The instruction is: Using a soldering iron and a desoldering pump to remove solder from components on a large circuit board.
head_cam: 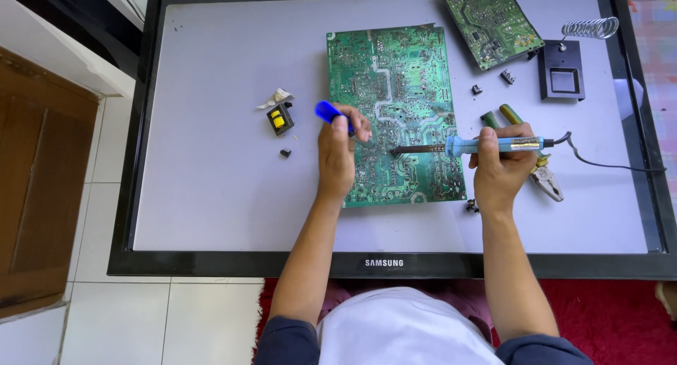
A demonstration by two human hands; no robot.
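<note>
A large green circuit board (395, 76) lies solder side up on a flat screen panel (211, 160). My right hand (502, 167) grips a blue-handled soldering iron (486, 146), its dark tip resting on the board near the middle. My left hand (337, 153) holds a blue tool (330, 114) with its end down at the board's left edge, close to the iron's tip.
A second green board (490, 19) lies at the top right beside a black iron stand with a coil (562, 72). Green-handled pliers (539, 171) lie under my right hand. A yellow-black component (281, 118) and small parts lie left. The iron's cord (606, 166) trails right.
</note>
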